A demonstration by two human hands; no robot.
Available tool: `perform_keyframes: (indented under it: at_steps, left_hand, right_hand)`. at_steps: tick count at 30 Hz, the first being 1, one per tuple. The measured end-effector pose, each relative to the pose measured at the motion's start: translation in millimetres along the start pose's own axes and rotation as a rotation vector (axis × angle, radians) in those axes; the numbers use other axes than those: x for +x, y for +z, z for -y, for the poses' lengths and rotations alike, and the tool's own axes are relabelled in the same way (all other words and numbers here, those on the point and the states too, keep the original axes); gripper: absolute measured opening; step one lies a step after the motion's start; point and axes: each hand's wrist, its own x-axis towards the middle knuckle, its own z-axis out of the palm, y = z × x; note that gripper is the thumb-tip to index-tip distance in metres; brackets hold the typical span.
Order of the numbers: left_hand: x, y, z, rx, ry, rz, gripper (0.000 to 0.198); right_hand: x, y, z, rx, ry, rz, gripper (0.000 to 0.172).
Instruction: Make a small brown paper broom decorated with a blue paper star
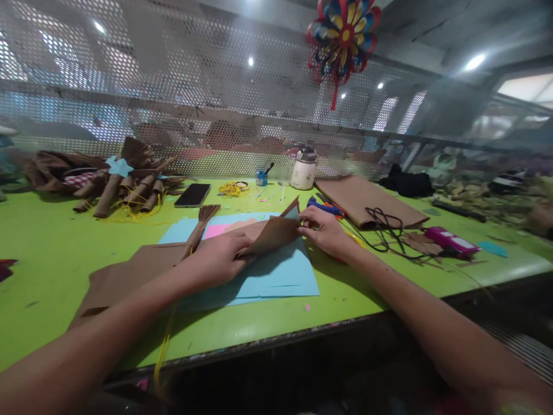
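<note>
The left hand (222, 255) and right hand (320, 228) pinch a brown paper (273, 234), held up over blue sheets (283, 276). It is bent, not flat, so I guess it's only partly done. Brown rolls (113, 189) at the far left look more finished. A blue tool (318, 204) and black cord (380, 214) crowd the right side.

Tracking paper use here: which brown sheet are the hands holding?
The raised sheet bent between the left hand and right hand, over the blue paper. The left sheet and larger right sheet lie on the table.
</note>
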Motion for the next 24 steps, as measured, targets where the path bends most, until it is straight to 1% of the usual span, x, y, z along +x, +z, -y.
perform_keyframes:
  at_steps: [2,4,8,10,11,12,14,15,16,17,18,19,21,24]
  left_hand:
    - [2.2,1.2,4.0,-0.048,-0.021,-0.016,0.032]
    - [3.5,1.1,6.5,-0.082,-0.018,-0.026,0.035]
    - [5.1,1.1,9.2,-0.135,0.015,-0.028,0.038]
    - [5.9,1.8,10.9,-0.152,0.025,-0.023,0.038]
    - [6.4,2.3,11.9,-0.157,0.020,-0.020,0.037]
    - [6.8,2.9,12.9,-0.160,0.007,-0.017,0.037]
    - [7.5,4.0,14.4,-0.165,-0.017,-0.018,0.038]
    - [7.7,4.3,14.6,-0.166,-0.021,-0.024,0.038]
    - [7.8,4.5,14.5,-0.164,-0.019,-0.034,0.039]
    - [7.7,4.4,13.8,-0.163,-0.014,-0.046,0.040]
    - [7.5,4.0,12.6,-0.164,-0.005,-0.057,0.040]
    - [7.1,3.3,11.1,-0.166,0.004,-0.067,0.040]
    - [6.2,1.5,7.5,-0.178,0.023,-0.072,0.041]
    - [5.2,-0.6,4.1,-0.177,0.042,-0.053,0.041]
  right_hand:
    - [-0.8,0.4,-0.4,0.031,0.023,-0.045,0.021]
    - [-1.8,-0.5,0.4,0.060,0.050,-0.071,0.025]
    - [-4.6,-7.1,0.6,0.047,0.076,-0.091,0.023]
    - [-6.6,-13.9,-0.9,-0.011,0.109,-0.067,0.020]
    - [-7.6,-18.3,-1.5,-0.049,0.135,-0.012,0.018]
    - [-8.8,-23.0,-1.8,-0.089,0.160,0.080,0.016]
    - [-11.0,-32.9,-0.8,-0.169,0.160,0.359,0.017]
    - [-12.1,-37.4,0.5,-0.208,0.131,0.503,0.022]
    - [-13.0,-41.3,2.2,-0.244,0.092,0.616,0.030]
    - [-13.9,-44.2,4.3,-0.278,0.052,0.693,0.037]
    - [-14.7,-46.1,6.5,-0.307,0.016,0.735,0.043]
    - [-15.4,-46.8,8.8,-0.329,-0.013,0.748,0.048]
    - [-16.8,-44.7,13.3,-0.355,-0.058,0.729,0.052]
    - [-19.0,-34.5,20.3,-0.348,-0.133,0.666,0.053]
